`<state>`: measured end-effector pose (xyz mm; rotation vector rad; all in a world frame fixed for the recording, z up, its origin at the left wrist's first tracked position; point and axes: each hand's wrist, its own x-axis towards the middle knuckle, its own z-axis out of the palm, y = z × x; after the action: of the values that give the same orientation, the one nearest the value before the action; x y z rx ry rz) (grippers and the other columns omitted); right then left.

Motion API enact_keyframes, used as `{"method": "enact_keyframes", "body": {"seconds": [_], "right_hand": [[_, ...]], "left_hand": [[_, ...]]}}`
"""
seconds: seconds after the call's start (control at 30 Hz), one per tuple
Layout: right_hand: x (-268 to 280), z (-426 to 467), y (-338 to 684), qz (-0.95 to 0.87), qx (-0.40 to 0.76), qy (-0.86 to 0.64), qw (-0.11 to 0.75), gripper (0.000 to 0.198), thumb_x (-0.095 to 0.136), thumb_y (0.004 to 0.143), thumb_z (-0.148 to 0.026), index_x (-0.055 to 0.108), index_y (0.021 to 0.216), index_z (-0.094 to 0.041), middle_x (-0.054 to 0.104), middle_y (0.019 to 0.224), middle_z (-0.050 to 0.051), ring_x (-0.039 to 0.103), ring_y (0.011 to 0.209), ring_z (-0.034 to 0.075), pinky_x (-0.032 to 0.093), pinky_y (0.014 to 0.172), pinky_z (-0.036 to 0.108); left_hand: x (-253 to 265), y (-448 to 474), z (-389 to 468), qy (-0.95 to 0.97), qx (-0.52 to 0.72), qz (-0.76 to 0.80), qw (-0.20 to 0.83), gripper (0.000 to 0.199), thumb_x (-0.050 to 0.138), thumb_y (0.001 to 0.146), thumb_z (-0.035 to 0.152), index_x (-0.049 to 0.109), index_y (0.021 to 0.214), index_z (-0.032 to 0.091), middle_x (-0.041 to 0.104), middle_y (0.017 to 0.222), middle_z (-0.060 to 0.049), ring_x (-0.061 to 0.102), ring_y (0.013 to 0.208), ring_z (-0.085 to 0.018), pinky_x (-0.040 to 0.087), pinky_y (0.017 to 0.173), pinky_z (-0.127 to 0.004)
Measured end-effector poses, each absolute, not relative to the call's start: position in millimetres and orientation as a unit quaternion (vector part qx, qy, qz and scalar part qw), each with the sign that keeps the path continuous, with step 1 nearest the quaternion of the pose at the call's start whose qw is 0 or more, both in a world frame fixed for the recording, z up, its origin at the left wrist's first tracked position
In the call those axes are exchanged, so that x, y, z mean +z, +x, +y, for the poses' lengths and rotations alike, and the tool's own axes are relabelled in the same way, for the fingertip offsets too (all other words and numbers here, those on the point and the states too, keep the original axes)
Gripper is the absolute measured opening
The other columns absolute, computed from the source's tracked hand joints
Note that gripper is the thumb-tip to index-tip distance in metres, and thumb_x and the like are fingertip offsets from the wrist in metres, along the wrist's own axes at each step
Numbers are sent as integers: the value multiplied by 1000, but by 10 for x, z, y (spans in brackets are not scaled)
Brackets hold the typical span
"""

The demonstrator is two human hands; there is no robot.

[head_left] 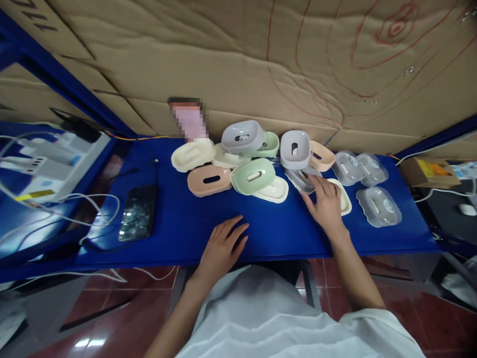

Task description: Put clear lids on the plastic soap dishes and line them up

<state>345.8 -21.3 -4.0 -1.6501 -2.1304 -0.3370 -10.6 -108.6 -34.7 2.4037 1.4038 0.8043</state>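
My left hand (224, 243) lies near the front edge of the blue table (276, 228), its fingers loosely spread and holding nothing. My right hand (325, 203) reaches over the pile with fingers stretched out. Its fingertips are at a grey soap dish piece (298, 180), and I cannot tell if they touch it. Partly hidden by that hand is a cream soap dish piece (345, 198). Behind stand a grey soap dish (286, 154) and a peach soap dish (322, 158). Further left, a green soap dish (263, 181) rests partly on a cream tray (278, 191).
Three clear-wrapped grey soap dishes (379, 206) are at the right. Left in the pile are a peach dish (199, 187), a cream dish (192, 155) and a grey dish (231, 135). A phone (137, 213), white cables and a cardboard wall (223, 74) surround them.
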Motion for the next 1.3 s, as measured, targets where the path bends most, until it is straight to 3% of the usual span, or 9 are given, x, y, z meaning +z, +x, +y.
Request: {"method": "enact_keyframes", "body": {"seconds": [0.07,0.23,0.43,0.63,0.9,0.97,1.07,1.17,1.3], "right_hand": [[-99,-184,3383,-766,-97,-598,216,49,57,108,-47,65,145,-16,74,135,18,66,126,34,41,112,53],[-69,-181,3576,-743,-53,-605,282,35,56,109,-44,79,118,-20,80,111,12,72,107,29,51,99,46],[99,-578,3535,-738,-91,-584,325,23,62,108,-35,78,117,-22,80,111,9,73,107,26,51,100,44],[72,-838,3464,-746,-83,-557,356,15,66,104,-26,76,116,-24,78,109,8,73,107,27,53,101,46],[44,-1019,3102,-778,-20,-496,385,22,68,102,-15,71,122,-25,77,110,7,73,107,26,54,103,49],[9,-1089,3021,-783,-6,-491,382,24,68,102,-14,71,124,-25,76,110,7,73,106,25,53,103,49],[-66,-1169,2934,-801,13,-478,361,26,67,103,-14,69,127,-25,76,111,7,73,107,24,51,109,51],[-139,-1202,2881,-813,17,-465,350,28,66,103,-13,67,129,-25,76,112,6,73,109,24,50,113,53],[-195,-1183,2836,-816,16,-463,345,27,65,104,-13,66,128,-23,74,113,8,72,112,24,50,116,55]], "left_hand": [[-299,-71,-1039,841,239,474,107,37,54,110,28,63,145,26,64,154,-12,69,127,-31,58,104,-48],[-175,193,-775,871,169,457,63,51,46,111,28,48,162,25,46,171,-13,73,111,-30,59,94,-46],[-192,482,-662,894,152,417,61,43,49,107,16,62,148,21,75,136,-12,73,105,-29,58,91,-42],[-196,560,-652,872,166,458,48,50,48,109,23,52,158,21,57,161,-15,71,111,-31,57,92,-44],[-131,505,-631,895,182,406,26,37,55,104,9,68,137,18,76,120,-11,72,102,-27,54,87,-41],[-121,421,-709,892,197,405,31,35,56,105,11,69,136,21,76,121,-11,72,104,-27,54,89,-41],[-159,274,-810,869,220,443,33,31,60,106,19,68,136,23,69,139,-15,67,122,-32,52,99,-45],[-234,145,-847,847,229,478,41,41,61,108,30,59,147,19,62,150,-20,62,133,-36,51,106,-51],[-307,45,-862,846,234,475,71,51,60,109,33,48,156,18,70,137,-17,67,123,-33,53,104,-48]]}}
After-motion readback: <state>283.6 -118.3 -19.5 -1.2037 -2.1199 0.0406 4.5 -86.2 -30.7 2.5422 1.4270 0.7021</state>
